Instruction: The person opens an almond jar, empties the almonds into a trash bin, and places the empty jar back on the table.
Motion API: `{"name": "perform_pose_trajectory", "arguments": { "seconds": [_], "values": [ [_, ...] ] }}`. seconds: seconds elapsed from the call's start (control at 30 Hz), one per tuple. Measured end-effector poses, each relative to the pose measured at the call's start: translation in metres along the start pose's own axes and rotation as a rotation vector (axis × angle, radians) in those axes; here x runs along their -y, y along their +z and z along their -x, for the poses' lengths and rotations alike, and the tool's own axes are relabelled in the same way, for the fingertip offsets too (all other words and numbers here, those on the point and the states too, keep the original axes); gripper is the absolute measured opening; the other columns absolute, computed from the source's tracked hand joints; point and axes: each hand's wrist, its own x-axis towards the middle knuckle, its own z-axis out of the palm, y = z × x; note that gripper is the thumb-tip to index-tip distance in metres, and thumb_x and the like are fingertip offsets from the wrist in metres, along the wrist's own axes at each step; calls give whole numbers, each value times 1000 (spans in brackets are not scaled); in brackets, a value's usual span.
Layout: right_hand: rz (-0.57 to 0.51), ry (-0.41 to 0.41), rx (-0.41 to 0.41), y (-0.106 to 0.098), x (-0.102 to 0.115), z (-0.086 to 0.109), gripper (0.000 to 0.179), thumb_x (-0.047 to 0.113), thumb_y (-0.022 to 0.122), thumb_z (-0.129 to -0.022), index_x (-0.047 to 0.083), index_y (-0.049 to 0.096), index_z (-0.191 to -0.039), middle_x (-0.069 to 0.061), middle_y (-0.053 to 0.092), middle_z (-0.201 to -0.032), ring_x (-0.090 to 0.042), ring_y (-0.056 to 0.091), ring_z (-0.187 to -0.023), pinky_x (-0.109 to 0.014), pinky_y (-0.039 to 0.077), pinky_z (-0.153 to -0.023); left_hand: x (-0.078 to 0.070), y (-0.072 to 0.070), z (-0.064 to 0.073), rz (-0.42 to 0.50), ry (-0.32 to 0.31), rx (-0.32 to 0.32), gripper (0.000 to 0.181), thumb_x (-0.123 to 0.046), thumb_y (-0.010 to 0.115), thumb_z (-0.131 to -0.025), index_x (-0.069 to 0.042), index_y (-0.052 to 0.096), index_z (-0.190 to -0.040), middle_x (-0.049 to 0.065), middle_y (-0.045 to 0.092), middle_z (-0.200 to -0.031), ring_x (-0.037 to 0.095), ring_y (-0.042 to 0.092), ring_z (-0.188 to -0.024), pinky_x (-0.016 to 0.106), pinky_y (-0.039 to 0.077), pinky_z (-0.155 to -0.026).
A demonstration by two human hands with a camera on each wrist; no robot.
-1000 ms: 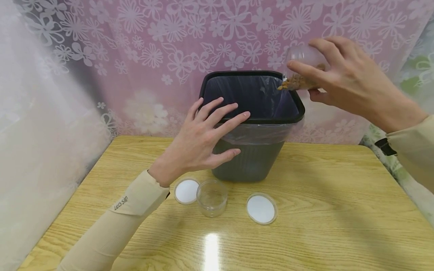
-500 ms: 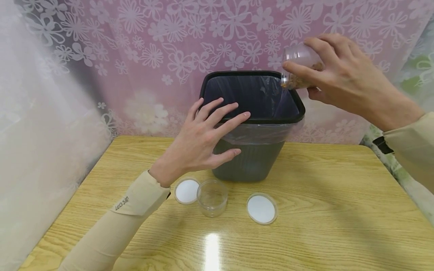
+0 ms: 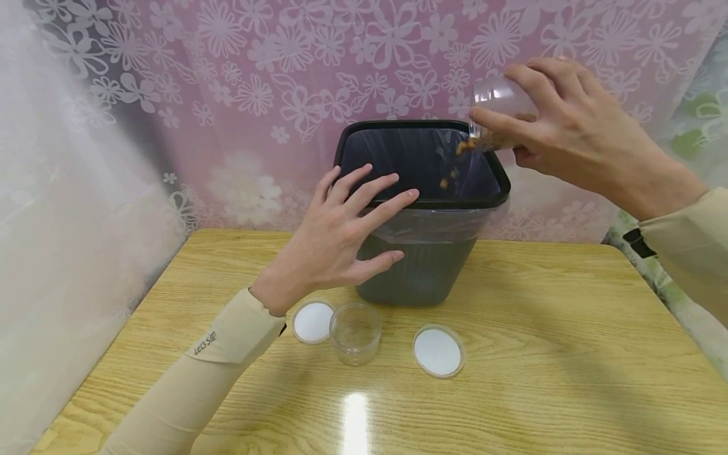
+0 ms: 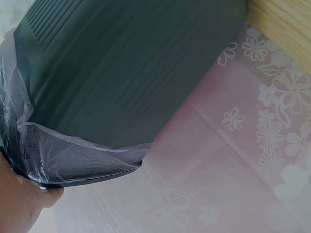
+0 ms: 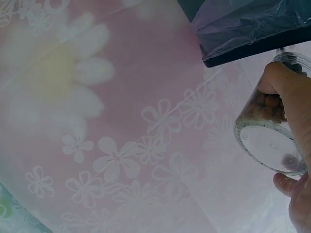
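Note:
A dark trash can (image 3: 421,272) with a clear plastic liner stands on the table, its mouth tilted toward me. My left hand (image 3: 335,234) lies against its near left rim with the fingers spread and nearly straight. Up at the right, my right hand (image 3: 586,126) grips a clear plastic jar (image 3: 495,98) tipped on its side, mouth over the bin's right rim. Small brown pieces (image 3: 465,146) spill from it, and some fall inside the bin. In the right wrist view, more brown lumps (image 5: 272,104) show inside the jar above its round base.
On the wooden table (image 3: 540,316), a clear round container (image 3: 356,335) stands between a white-centred lid (image 3: 313,321) on its left and another white-centred lid (image 3: 438,351) on its right. A pink flowered curtain (image 3: 273,63) hangs behind the bin.
My right hand has shifted slightly left with the jar. Brown pieces now drop from its mouth into the bin; half a second ago none were falling. The left hand stays put.

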Motion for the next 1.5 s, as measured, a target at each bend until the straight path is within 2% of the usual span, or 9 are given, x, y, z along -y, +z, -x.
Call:
{"name": "perform_pose_trajectory", "arguments": {
  "seconds": [0.1, 0.27, 0.4, 0.6, 0.87, 1.23, 1.5],
  "values": [
    [6, 7, -3, 0, 0, -1, 104, 4, 92, -61, 26, 42, -150, -34, 44, -144, -54, 45, -126, -69, 45, -105, 0, 0, 0, 2, 0, -2, 73, -63, 60, -92, -31, 44, -156, 6, 48, -155, 38, 37, -149, 66, 25, -120],
    [20, -32, 32, -3, 0, -3, 102, 5, 91, -65, 24, 40, -152, -36, 41, -144, -57, 44, -125, -70, 46, -101, -1, 1, 1, 2, -3, -4, 72, -63, 60, -92, -32, 44, -155, 6, 48, -155, 37, 37, -149, 66, 26, -120],
    [29, -56, 19, -3, 1, -6, 106, 4, 92, -63, 25, 39, -153, -36, 41, -144, -58, 44, -126, -70, 45, -101, -1, 1, 1, 2, -5, -4, 72, -63, 60, -92, -32, 44, -155, 6, 48, -155, 37, 36, -149, 66, 26, -120],
    [35, -42, 0, -2, 5, -7, 114, 6, 97, -58, 27, 39, -153, -32, 42, -145, -54, 43, -128, -68, 44, -106, -1, 1, 0, 3, -3, -2, 73, -63, 60, -92, -31, 44, -155, 6, 48, -155, 37, 36, -149, 66, 25, -120],
    [-3, -12, -7, -2, 6, -7, 114, 4, 97, -57, 29, 40, -153, -31, 43, -145, -53, 42, -130, -68, 42, -110, -1, 1, 0, 7, -6, -5, 73, -63, 60, -92, -31, 45, -155, 6, 48, -155, 37, 37, -149, 66, 25, -120],
    [-3, -21, -24, -1, 7, -7, 113, 6, 97, -56, 29, 42, -152, -31, 43, -144, -53, 43, -129, -69, 44, -106, -1, 2, 0, 10, -9, -11, 72, -63, 60, -92, -32, 44, -156, 5, 48, -156, 36, 38, -148, 65, 26, -120],
    [6, -87, 15, -5, 4, -9, 105, 5, 94, -65, 24, 41, -154, -35, 42, -142, -57, 43, -123, -69, 42, -103, -1, 2, 0, 9, -5, -28, 72, -63, 60, -92, -31, 45, -155, 5, 49, -155, 38, 40, -146, 65, 26, -119]
  ]
}}
